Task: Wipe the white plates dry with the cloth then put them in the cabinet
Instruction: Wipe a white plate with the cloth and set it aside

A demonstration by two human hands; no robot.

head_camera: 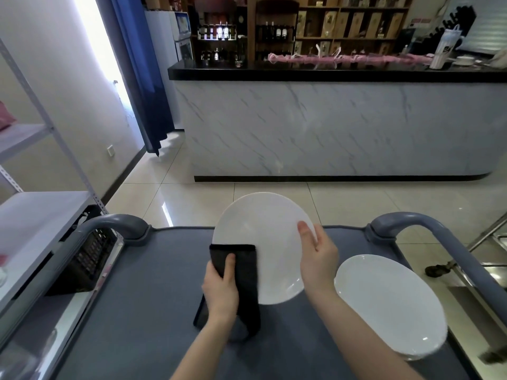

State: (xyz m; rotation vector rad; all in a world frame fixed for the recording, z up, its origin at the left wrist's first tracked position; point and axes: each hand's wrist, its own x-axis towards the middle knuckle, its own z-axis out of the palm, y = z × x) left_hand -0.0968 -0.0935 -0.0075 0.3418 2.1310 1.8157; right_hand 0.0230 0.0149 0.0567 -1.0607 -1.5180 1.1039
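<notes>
left hand: clamps black cloth on held plate's left-lower face
right hand: pinches its right rim, tilted up over cart
second plate: flat on cart, just right of right hand, nearer that one
cabinet: not identifiable

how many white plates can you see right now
2. One plate is held tilted above the cart by the right hand while the left hand presses the cloth to it. The other plate lies on the cart's right side.
</notes>
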